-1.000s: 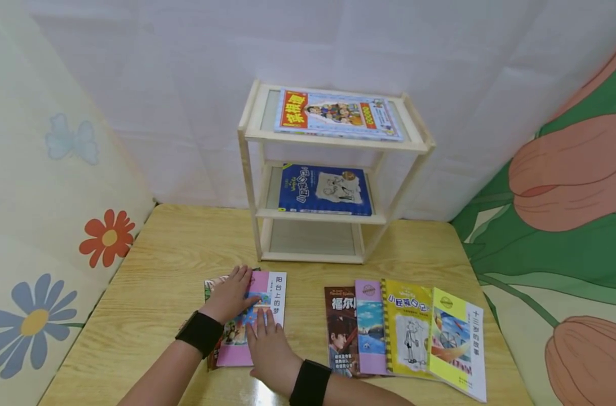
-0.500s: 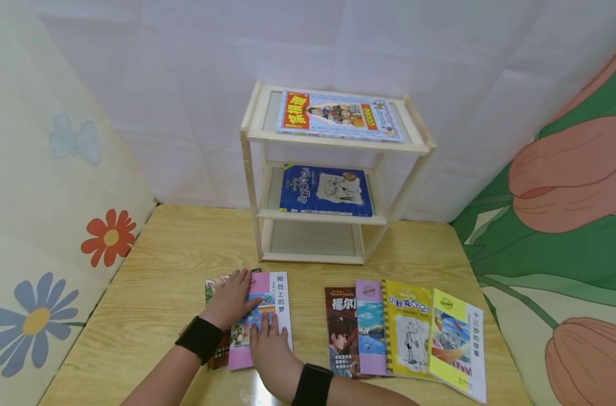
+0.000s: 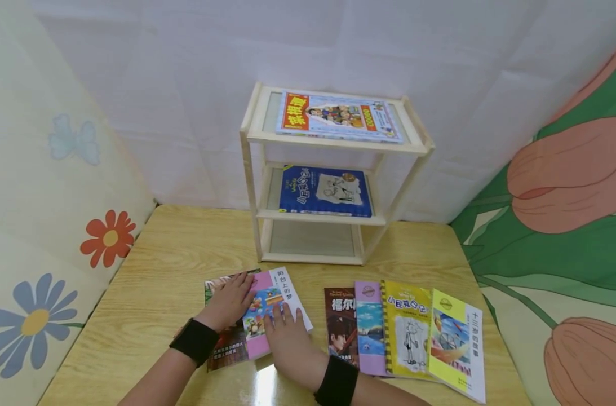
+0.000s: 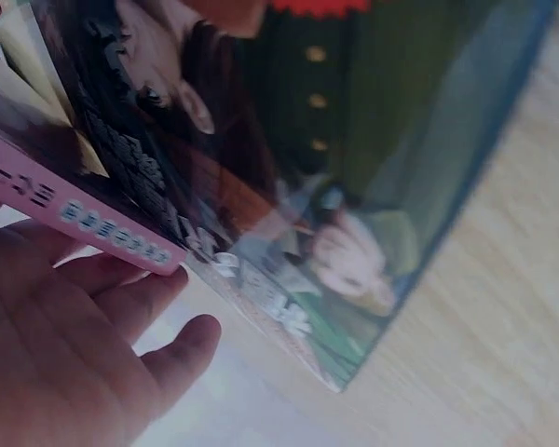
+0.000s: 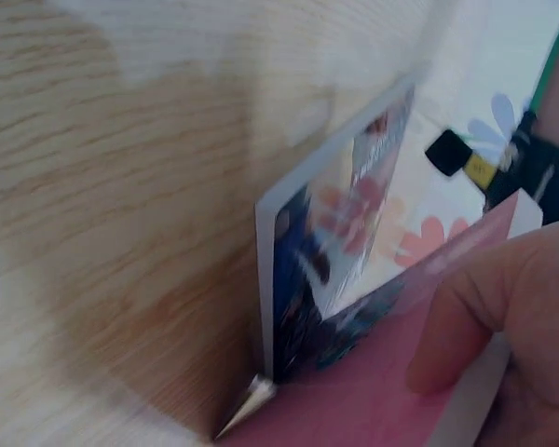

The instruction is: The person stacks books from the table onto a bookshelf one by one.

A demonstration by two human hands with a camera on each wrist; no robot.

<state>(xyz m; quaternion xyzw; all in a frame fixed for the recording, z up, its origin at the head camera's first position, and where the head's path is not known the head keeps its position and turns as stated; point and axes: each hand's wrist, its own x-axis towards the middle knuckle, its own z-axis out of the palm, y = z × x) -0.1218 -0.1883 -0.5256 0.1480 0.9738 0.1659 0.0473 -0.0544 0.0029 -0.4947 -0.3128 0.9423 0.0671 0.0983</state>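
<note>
A pink and white paperback book [image 3: 264, 301] lies angled over a dark-covered book [image 3: 230, 354] on the table's left half. My left hand [image 3: 226, 304] rests over the dark book, and its fairly straight fingers reach the pink book's cover. In the left wrist view, fingertips touch the pink spine [image 4: 93, 228] above the dark book's illustrated cover [image 4: 289, 168]. My right hand [image 3: 293, 347] is at the pink book's lower right corner, fingers on top. The right wrist view shows a digit bent onto the pink surface [image 5: 354, 410] and the book's edge within the hand.
A three-tier wooden shelf [image 3: 315, 258] stands behind, with a blue book [image 3: 308, 189] on its middle tier and a comic-covered book [image 3: 338, 115] on top. To the right, several overlapping books fan out, including a yellow one [image 3: 409, 327]. Printed cloth walls flank the table [image 3: 186, 248].
The pink book has slid right and turned, its top leaning left, baring more of the dark book. My right hand has moved right along with it; the left hand has shifted little.
</note>
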